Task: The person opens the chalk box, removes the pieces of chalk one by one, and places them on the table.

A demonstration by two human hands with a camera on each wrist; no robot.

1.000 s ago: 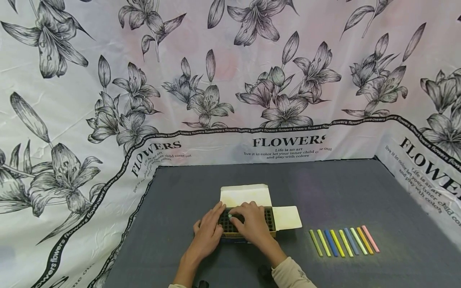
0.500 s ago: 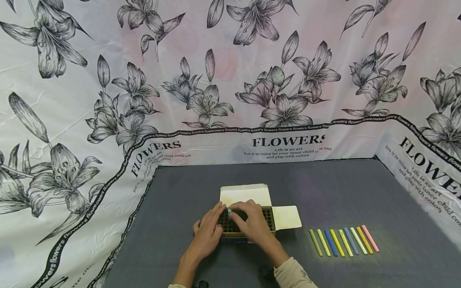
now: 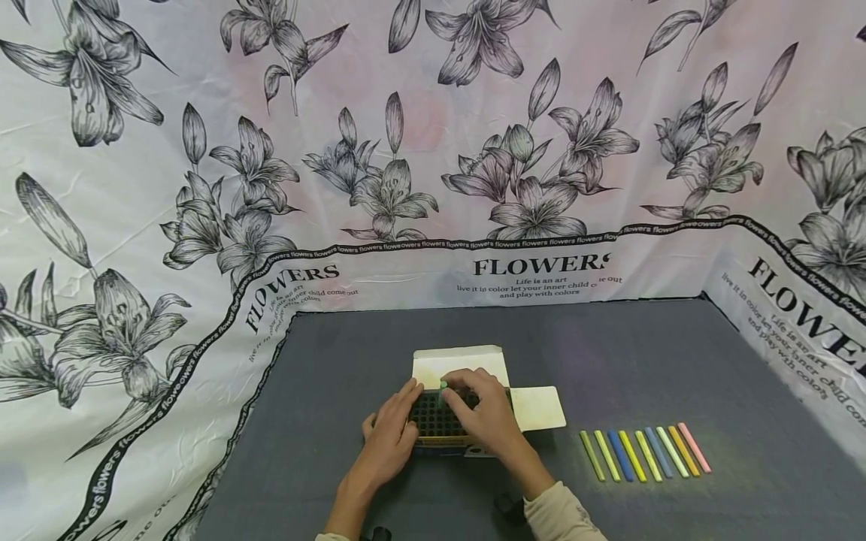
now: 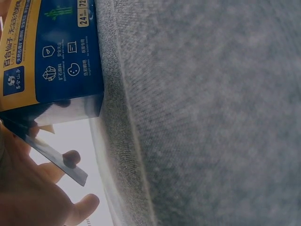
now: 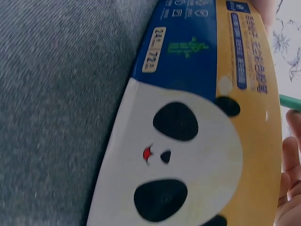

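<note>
A chalk box (image 3: 433, 422) with a black grid of cells stands open on the grey cloth. My left hand (image 3: 392, 417) holds its left side, fingers over the top edge and thumb at the side. My right hand (image 3: 452, 398) pinches a green chalk stick (image 3: 443, 389) that pokes up from the grid near the back left. In the right wrist view the box's panda-printed side (image 5: 188, 141) fills the frame, with the green chalk stick (image 5: 291, 101) at the right edge. The left wrist view shows the box's blue and yellow side (image 4: 51, 52) and my fingers (image 4: 42, 188).
Two pale flaps stand open, one behind the box (image 3: 460, 364) and one to its right (image 3: 539, 408). A row of several coloured chalk sticks (image 3: 643, 454) lies on the grey cloth (image 3: 609, 353) to the right. Flower-printed sheets (image 3: 433, 150) wall the back and sides.
My right hand has drawn the green chalk stick upward and slightly back out of the grid. The left hand has stayed on the box.
</note>
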